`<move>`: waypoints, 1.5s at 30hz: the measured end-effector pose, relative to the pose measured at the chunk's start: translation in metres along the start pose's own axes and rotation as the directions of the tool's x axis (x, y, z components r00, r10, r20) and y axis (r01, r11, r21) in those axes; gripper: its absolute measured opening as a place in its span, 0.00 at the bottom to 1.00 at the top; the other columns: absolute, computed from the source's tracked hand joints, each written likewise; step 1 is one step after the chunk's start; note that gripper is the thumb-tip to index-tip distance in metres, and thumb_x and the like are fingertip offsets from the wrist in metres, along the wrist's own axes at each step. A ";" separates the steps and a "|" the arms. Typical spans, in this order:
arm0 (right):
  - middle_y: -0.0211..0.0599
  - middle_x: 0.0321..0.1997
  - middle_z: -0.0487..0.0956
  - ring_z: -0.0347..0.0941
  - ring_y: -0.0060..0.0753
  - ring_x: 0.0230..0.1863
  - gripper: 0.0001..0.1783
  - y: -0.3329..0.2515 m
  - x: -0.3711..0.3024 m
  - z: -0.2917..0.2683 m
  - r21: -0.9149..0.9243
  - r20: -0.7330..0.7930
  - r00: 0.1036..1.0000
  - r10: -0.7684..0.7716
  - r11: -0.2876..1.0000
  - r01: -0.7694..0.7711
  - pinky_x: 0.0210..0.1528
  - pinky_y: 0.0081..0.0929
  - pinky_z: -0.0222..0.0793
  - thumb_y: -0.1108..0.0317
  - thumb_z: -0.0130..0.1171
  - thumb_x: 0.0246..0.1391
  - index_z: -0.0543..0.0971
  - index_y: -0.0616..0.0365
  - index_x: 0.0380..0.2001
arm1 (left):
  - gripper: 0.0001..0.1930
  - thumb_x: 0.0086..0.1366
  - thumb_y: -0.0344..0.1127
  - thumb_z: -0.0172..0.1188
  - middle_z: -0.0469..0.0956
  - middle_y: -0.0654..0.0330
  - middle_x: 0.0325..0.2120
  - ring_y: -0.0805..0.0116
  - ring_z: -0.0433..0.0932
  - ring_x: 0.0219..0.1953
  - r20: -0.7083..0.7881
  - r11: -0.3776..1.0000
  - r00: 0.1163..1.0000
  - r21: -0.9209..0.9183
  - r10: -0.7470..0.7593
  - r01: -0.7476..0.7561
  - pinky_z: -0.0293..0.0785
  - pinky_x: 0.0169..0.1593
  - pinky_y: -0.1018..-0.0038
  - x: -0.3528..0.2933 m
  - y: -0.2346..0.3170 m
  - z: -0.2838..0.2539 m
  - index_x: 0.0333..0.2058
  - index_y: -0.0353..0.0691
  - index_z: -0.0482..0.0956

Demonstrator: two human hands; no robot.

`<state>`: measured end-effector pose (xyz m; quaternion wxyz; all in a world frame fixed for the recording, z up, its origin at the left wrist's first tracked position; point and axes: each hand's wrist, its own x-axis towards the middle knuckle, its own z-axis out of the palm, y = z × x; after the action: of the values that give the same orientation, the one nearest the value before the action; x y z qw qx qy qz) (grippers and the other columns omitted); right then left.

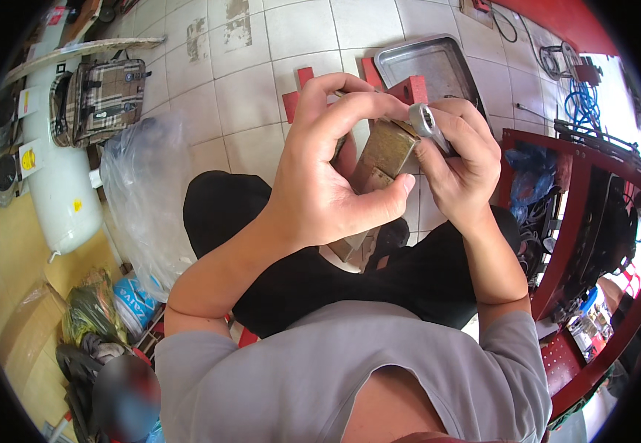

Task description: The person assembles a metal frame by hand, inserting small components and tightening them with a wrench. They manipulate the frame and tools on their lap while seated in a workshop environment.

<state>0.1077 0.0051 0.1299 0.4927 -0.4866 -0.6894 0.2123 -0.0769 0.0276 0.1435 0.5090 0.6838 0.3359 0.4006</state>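
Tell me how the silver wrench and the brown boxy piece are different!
The wrench is silver, while the boxy piece is dull brown. The wrench ends in a rounded ring, while the boxy piece has straight edges. The right hand holds the wrench; the left hand holds the boxy piece. Both are in the person's hands.

My worn brown bar (385, 151) slants away from me; my silver ring wrench (438, 139) sits beside the bar's far end.
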 end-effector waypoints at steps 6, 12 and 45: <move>0.36 0.31 0.77 0.73 0.30 0.29 0.18 0.011 0.001 0.003 0.024 -0.034 0.999 0.002 1.000 -0.002 0.29 0.24 0.70 0.80 0.68 0.38 0.83 0.58 0.37 | 0.25 0.43 0.29 0.69 0.69 0.57 0.43 0.65 0.65 0.50 -0.109 0.981 0.987 -0.172 -0.114 0.095 0.65 0.51 0.72 0.005 0.000 0.011 0.44 0.36 0.76; 0.34 0.31 0.76 0.73 0.29 0.29 0.18 0.018 -0.001 0.008 0.015 -0.053 0.997 -0.064 0.998 0.065 0.28 0.24 0.70 0.78 0.69 0.37 0.83 0.58 0.38 | 0.26 0.45 0.31 0.69 0.68 0.57 0.43 0.65 0.65 0.49 -0.098 0.956 0.979 -0.252 -0.178 0.148 0.64 0.54 0.72 0.002 -0.005 0.014 0.45 0.35 0.74; 0.34 0.34 0.80 0.77 0.40 0.30 0.16 0.025 0.002 0.013 -0.093 0.042 0.999 -0.005 0.996 0.009 0.29 0.32 0.74 0.75 0.63 0.44 0.80 0.53 0.40 | 0.22 0.58 0.23 0.58 0.75 0.52 0.44 0.70 0.75 0.44 -0.135 0.981 0.990 -0.193 -0.039 0.012 0.71 0.49 0.72 0.005 -0.033 0.017 0.52 0.35 0.66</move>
<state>0.1080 0.0202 0.1061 0.4558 -0.5022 -0.7103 0.1884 -0.0612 0.0329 0.1098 0.5532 0.5978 0.3390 0.4709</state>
